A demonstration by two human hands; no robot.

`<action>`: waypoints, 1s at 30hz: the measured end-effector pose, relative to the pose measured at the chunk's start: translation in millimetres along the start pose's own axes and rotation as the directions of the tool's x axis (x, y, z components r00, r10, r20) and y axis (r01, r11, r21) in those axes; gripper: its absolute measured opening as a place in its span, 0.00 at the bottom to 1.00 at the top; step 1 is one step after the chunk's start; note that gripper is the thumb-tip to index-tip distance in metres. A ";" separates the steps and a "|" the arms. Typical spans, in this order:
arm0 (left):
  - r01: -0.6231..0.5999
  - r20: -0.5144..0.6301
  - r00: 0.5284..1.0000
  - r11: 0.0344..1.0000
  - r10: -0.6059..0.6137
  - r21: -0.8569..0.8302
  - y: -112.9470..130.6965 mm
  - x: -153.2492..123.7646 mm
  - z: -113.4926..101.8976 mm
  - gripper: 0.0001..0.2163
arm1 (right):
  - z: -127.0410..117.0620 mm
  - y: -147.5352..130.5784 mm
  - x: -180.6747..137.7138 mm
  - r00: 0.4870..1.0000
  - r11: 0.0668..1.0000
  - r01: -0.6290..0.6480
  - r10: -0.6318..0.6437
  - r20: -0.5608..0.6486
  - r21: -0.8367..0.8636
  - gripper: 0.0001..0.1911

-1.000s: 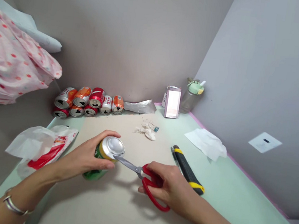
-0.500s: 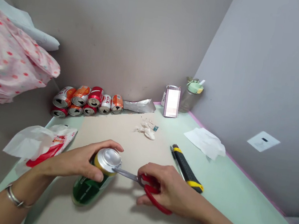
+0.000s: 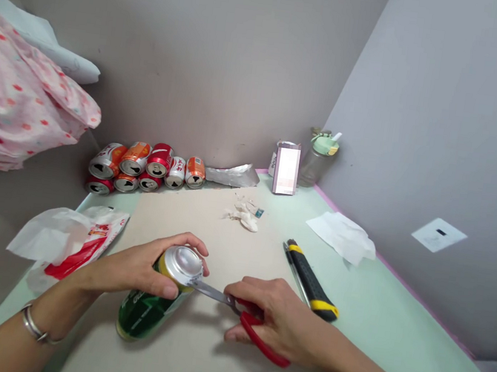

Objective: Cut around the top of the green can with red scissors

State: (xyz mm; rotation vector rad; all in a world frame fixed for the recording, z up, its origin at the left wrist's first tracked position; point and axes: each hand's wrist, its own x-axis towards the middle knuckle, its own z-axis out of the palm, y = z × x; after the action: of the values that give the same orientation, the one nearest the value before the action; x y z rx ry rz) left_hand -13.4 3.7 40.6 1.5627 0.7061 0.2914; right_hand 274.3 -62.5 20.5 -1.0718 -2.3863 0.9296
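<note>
My left hand point(image 3: 137, 269) is wrapped round a green drink can point(image 3: 150, 304) that lies tilted on the beige mat, its silver end point(image 3: 181, 261) facing up towards me. My right hand point(image 3: 276, 321) grips red-handled scissors point(image 3: 252, 327). Their blades point(image 3: 211, 291) touch the can just under the silver end, at its yellow rim. A silver bracelet sits on my left wrist.
A black and yellow utility knife point(image 3: 312, 274) lies right of my right hand. Several red and orange cans point(image 3: 145, 169) are stacked at the back wall, beside a foil piece point(image 3: 233, 175). There are also crumpled paper scraps point(image 3: 243, 216), a tissue point(image 3: 342, 236), a plastic bag point(image 3: 67, 241) and a bottle point(image 3: 318, 158).
The can has tipped further onto its side, showing more of its green body. Both hands have shifted slightly lower and left, with the scissor blades kept at the can's rim.
</note>
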 end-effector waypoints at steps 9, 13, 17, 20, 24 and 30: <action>0.032 -0.178 0.984 0.968 0.013 0.248 -1.0 1.3 0.7 0.24 | 4.2 4.1 -1.5 0.994 0.994 -0.033 0.022 -0.103 -0.105 0.16; 0.039 -0.201 0.980 0.974 0.006 0.222 3.9 0.2 4.5 0.23 | 2.5 4.5 -0.5 0.995 0.996 -0.025 0.017 -0.095 -0.088 0.16; 0.005 -0.142 0.990 0.988 0.017 0.153 2.3 0.2 3.9 0.25 | -1.0 3.6 2.5 0.997 0.997 -0.021 0.016 -0.074 -0.068 0.18; -0.003 -0.124 0.992 0.991 0.020 0.136 0.2 0.6 1.9 0.27 | -1.6 3.3 2.8 0.998 0.998 -0.023 0.019 -0.067 -0.057 0.18; 0.016 -0.128 0.992 0.988 0.004 0.153 2.7 0.4 1.9 0.27 | -0.6 3.7 1.2 0.998 0.998 -0.034 0.031 -0.061 -0.045 0.18; 0.150 -0.378 0.925 0.948 -0.035 0.281 12.3 4.1 19.5 0.23 | 5.9 5.8 -1.1 0.986 0.980 -0.112 0.089 -0.137 -0.166 0.19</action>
State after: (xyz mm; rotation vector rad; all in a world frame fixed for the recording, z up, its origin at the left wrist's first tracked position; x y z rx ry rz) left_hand 4.2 -9.3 49.0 1.7813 1.1625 0.4269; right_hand 274.7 -63.0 12.2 -1.2874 -2.3578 0.6705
